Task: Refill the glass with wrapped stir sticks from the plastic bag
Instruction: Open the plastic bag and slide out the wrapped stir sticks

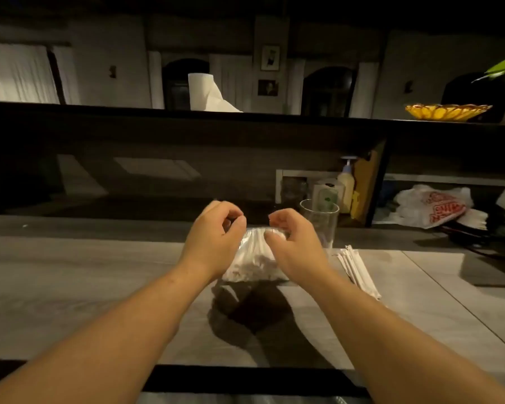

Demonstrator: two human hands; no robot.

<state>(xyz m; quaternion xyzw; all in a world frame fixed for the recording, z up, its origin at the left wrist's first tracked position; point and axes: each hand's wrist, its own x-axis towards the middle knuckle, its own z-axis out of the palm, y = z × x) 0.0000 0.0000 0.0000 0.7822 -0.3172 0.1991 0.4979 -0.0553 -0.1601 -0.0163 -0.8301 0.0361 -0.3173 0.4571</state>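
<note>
A clear plastic bag (252,259) full of white wrapped stir sticks lies on the grey wooden counter (99,287), straight ahead of me. My left hand (216,239) pinches the bag's far top edge on the left side. My right hand (289,243) pinches the same edge on the right, thumb pressed against the plastic. An empty clear glass (321,221) stands upright just right of my right hand. A small loose pile of wrapped stir sticks (357,269) lies on the counter to the right of the bag, below the glass.
A raised dark shelf (129,112) runs across the back, holding a paper towel roll (204,93) and a yellow bowl (446,111). A pump bottle (346,185), a carton and a crumpled printed plastic bag (432,207) sit behind and right of the glass.
</note>
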